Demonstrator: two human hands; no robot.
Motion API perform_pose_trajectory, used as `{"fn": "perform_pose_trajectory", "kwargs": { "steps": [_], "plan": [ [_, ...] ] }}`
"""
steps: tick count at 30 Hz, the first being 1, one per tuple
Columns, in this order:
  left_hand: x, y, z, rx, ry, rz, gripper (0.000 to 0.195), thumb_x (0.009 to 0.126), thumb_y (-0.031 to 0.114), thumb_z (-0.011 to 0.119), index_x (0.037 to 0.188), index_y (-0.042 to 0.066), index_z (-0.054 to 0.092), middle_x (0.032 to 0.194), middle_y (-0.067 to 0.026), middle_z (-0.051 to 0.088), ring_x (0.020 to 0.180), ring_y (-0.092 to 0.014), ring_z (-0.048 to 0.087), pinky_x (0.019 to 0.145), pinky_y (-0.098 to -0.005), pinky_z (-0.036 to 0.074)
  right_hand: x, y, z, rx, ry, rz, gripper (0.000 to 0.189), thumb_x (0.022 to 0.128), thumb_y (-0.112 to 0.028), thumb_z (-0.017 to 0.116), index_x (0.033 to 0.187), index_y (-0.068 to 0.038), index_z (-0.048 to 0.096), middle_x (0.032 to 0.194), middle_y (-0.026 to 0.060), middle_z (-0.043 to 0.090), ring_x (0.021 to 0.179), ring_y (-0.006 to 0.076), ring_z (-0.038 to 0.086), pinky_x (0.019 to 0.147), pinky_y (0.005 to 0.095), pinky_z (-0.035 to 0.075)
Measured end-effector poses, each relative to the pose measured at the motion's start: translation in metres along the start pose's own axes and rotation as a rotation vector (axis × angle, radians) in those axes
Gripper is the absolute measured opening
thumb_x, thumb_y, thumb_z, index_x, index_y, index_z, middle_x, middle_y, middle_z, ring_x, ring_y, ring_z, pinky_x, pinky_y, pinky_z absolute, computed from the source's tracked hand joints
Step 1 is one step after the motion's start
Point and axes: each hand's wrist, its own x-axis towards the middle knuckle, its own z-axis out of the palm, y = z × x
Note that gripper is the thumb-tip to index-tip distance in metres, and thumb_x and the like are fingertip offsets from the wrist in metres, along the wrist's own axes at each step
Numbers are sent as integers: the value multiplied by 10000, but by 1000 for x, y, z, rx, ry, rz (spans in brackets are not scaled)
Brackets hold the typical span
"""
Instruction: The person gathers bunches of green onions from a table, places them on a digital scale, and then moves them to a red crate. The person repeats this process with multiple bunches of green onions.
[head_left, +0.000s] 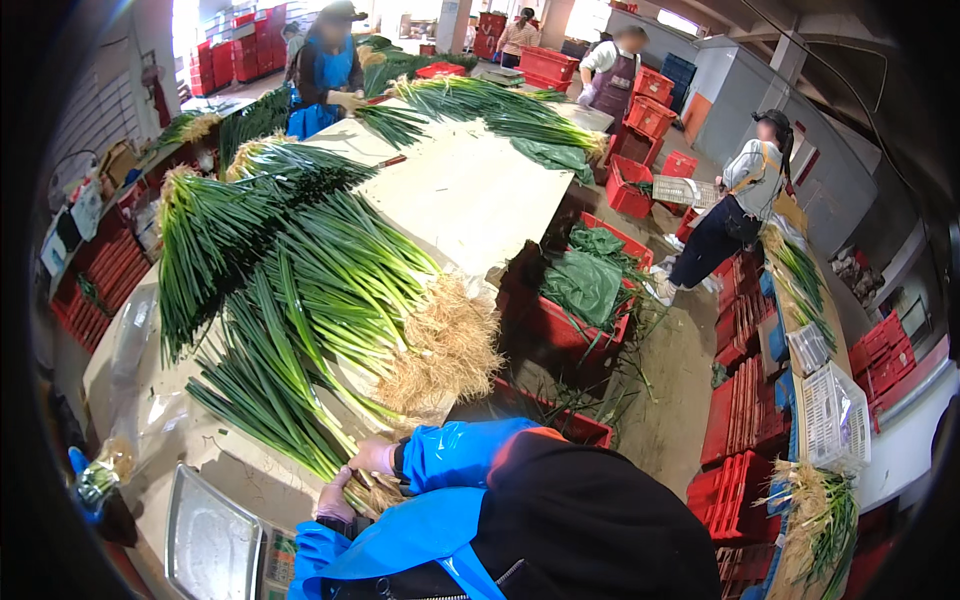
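A small bunch of green onions (281, 420) lies at the front of the pale tabletop, its dark leaves pointing up and to the left. My left hand (335, 499) grips the lower side of its stalks near the roots. Close above it, my right hand (373, 456) closes around the same stalks, beside a few paler stems. Both hands appear to wear thin, pinkish gloves. Tan roots (371, 493) of the held bunch stick out below the fingers. Just beyond lies a large pile of green onions (352, 277) with a thick mass of roots (442, 345) facing right.
A weighing scale with a metal pan (214, 532) stands by my left arm. More onion piles (217, 232) cover the table's left side. Red crates (592, 300) with green leaves and plastic stand on the floor at right. Several co-workers (735, 195) are around the room.
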Motion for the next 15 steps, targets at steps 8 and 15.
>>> {"fn": "perform_pose_trajectory", "kwargs": {
  "steps": [8,15],
  "plan": [
    [-48,72,39,99,-113,109,375,956,226,532,1255,0,545,1148,-146,655,1021,-304,647,935,-446,515,20,-28,-46,317,1,-663,495,729,-62,652,1208,-159,574,1035,209,657,933,407,633,790,426,500],
    [-79,58,21,1445,-90,724,406,881,168,653,1260,44,576,1292,-123,591,1185,-255,564,1015,-425,455,-31,-40,-52,153,-64,-371,565,746,-94,708,1288,-62,553,1173,211,622,1091,339,601,938,394,487]
  ]
}}
